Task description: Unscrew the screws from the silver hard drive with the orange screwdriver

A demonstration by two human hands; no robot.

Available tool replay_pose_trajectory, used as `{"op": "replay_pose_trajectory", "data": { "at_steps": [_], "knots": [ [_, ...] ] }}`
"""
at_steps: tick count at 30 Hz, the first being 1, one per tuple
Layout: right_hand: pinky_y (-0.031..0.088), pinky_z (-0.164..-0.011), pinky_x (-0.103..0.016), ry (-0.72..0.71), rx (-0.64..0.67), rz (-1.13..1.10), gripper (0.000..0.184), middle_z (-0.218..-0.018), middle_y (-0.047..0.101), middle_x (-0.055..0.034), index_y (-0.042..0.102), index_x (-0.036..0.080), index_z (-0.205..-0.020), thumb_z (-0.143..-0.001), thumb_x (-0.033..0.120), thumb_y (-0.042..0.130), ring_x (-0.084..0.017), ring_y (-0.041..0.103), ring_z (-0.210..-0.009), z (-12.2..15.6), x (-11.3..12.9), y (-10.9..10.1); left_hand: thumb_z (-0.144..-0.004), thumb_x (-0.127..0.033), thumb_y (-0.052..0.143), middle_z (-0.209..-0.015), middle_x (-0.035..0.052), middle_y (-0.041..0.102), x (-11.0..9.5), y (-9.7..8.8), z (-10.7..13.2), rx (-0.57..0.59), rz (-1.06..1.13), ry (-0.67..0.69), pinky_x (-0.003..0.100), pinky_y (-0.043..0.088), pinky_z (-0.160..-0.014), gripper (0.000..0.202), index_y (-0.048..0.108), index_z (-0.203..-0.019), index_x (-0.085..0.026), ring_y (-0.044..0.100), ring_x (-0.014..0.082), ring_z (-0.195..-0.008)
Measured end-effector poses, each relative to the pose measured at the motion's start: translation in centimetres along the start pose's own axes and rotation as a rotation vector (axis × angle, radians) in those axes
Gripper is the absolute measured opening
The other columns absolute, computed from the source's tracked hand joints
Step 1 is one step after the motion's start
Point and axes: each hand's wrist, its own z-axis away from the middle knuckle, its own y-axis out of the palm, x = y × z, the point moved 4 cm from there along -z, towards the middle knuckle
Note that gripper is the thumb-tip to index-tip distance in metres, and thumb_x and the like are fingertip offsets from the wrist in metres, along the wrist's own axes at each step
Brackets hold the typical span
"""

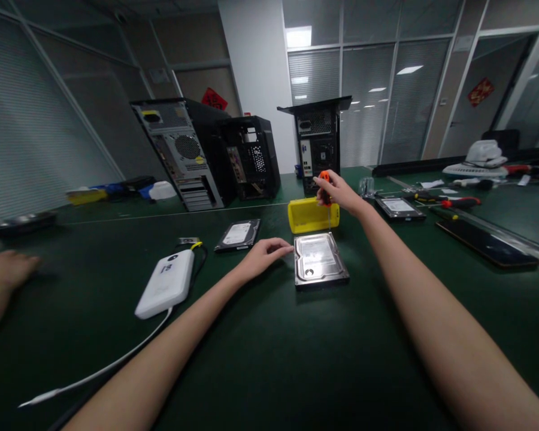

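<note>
A silver hard drive (317, 257) lies flat on the dark green table in front of me. At its left edge, my left hand (265, 256) has thumb and forefinger brought together on the drive's side. My right hand (336, 191) is closed around the orange and black handle of a screwdriver (326, 179), held upright. The screwdriver's shaft points down to the far edge of the drive; the exact spot of its tip is too small to make out. Just behind the drive stands a yellow case (303, 216), partly covered by the screwdriver.
Left of the drive lie another hard drive (238, 234) and a white power bank (166, 281) with a cable. To the right are a third hard drive (399, 208), a black phone (487, 242) and red-handled tools. Computer cases (206, 149) stand behind. Another person's hand (4, 278) rests far left.
</note>
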Motion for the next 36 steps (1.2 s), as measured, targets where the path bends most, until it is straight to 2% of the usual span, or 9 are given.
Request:
{"op": "replay_pose_trajectory", "data": {
  "at_steps": [7, 12, 16, 18, 20, 25, 30, 33, 36],
  "knots": [
    [0.045, -0.046, -0.02, -0.064, -0.015, 0.035, 0.028, -0.06, 0.056, 0.0049, 0.041, 0.022, -0.083, -0.084, 0.046, 0.056, -0.009, 0.056, -0.047, -0.2, -0.2, -0.2, -0.089, -0.055, 0.04, -0.076, 0.0008, 0.055, -0.1, 1.2, -0.1, 0.064, -0.107, -0.05, 0.025, 0.036, -0.065, 0.045, 0.06, -0.08, -0.015, 0.049, 0.0149, -0.073],
    [0.047, -0.051, -0.021, -0.157, -0.319, -0.001, 0.033, -0.06, 0.055, 0.0065, 0.04, 0.024, -0.091, -0.084, 0.055, 0.048, -0.009, 0.056, -0.047, -0.9, 1.1, -2.5, -0.088, -0.057, 0.04, -0.079, 0.0011, 0.057, -0.6, 1.5, 0.0, 0.115, -0.113, -0.048, 0.025, 0.036, -0.067, 0.047, 0.061, -0.08, -0.016, 0.05, 0.0162, -0.076],
    [0.047, -0.054, -0.022, -0.009, -0.545, 0.293, 0.037, -0.062, 0.056, 0.0034, 0.042, 0.023, -0.101, -0.09, 0.057, 0.032, -0.011, 0.058, -0.052, -0.6, 0.4, -5.3, -0.087, -0.057, 0.04, -0.08, 0.0015, 0.058, -0.5, 1.6, -0.1, 0.131, -0.089, -0.07, 0.025, 0.035, -0.068, 0.047, 0.061, -0.08, -0.016, 0.051, 0.0167, -0.078],
    [0.047, -0.056, -0.023, 0.212, -0.437, 0.585, 0.04, -0.068, 0.059, -0.0018, 0.048, 0.018, -0.097, -0.094, 0.051, 0.025, -0.012, 0.059, -0.057, 0.3, -1.3, -6.0, -0.087, -0.057, 0.04, -0.079, 0.0014, 0.058, -0.4, 1.7, -0.2, 0.142, -0.081, -0.077, 0.025, 0.035, -0.069, 0.046, 0.06, -0.079, -0.016, 0.05, 0.0165, -0.077],
    [0.047, -0.056, -0.025, 0.405, -0.173, 0.787, 0.042, -0.071, 0.06, -0.0051, 0.053, 0.016, -0.092, -0.093, 0.051, 0.031, -0.014, 0.059, -0.058, 2.1, -3.7, -6.2, -0.087, -0.057, 0.041, -0.077, 0.0011, 0.056, -0.1, 1.7, -0.3, 0.142, -0.077, -0.086, 0.025, 0.035, -0.068, 0.046, 0.059, -0.077, -0.016, 0.049, 0.0162, -0.076],
    [0.047, -0.074, -0.033, 0.536, -0.015, 0.959, 0.044, -0.086, 0.066, -0.0138, 0.059, 0.014, -0.083, -0.082, 0.058, 0.051, -0.024, 0.065, -0.081, 7.3, -7.2, -6.5, -0.085, -0.057, 0.041, -0.075, 0.001, 0.054, 0.2, 1.8, -0.5, 0.137, -0.051, -0.112, 0.025, 0.034, -0.066, 0.046, 0.058, -0.075, -0.016, 0.047, 0.0158, -0.073],
    [0.045, -0.079, -0.043, 0.576, 0.056, 1.109, 0.063, -0.104, 0.065, -0.0173, 0.058, 0.018, -0.108, -0.086, 0.068, 0.026, -0.031, 0.063, -0.094, 10.4, -5.8, -6.4, -0.083, -0.058, 0.044, -0.072, 0.0003, 0.051, 0.0, 1.8, -0.4, 0.153, -0.007, -0.112, 0.025, 0.034, -0.065, 0.045, 0.054, -0.071, -0.016, 0.046, 0.0151, -0.072],
    [0.044, -0.079, -0.043, 0.541, 0.019, 1.175, 0.066, -0.107, 0.064, -0.0168, 0.054, 0.02, -0.119, -0.086, 0.068, 0.023, -0.031, 0.062, -0.095, 13.3, -3.7, -10.7, -0.083, -0.058, 0.044, -0.072, 0.0004, 0.051, 0.1, 1.7, -0.4, 0.13, -0.01, -0.123, 0.024, 0.035, -0.064, 0.044, 0.053, -0.07, -0.017, 0.046, 0.0157, -0.072],
    [0.045, -0.074, -0.038, 0.438, -0.192, 1.249, 0.059, -0.108, 0.064, -0.0195, 0.056, 0.017, -0.119, -0.086, 0.062, 0.035, -0.028, 0.062, -0.092, 18.1, -2.2, -19.2, -0.082, -0.059, 0.045, -0.071, 0.0003, 0.051, 0.5, 1.7, -0.5, 0.113, -0.009, -0.147, 0.025, 0.035, -0.064, 0.045, 0.053, -0.068, -0.017, 0.046, 0.0163, -0.072]
  ]
}}
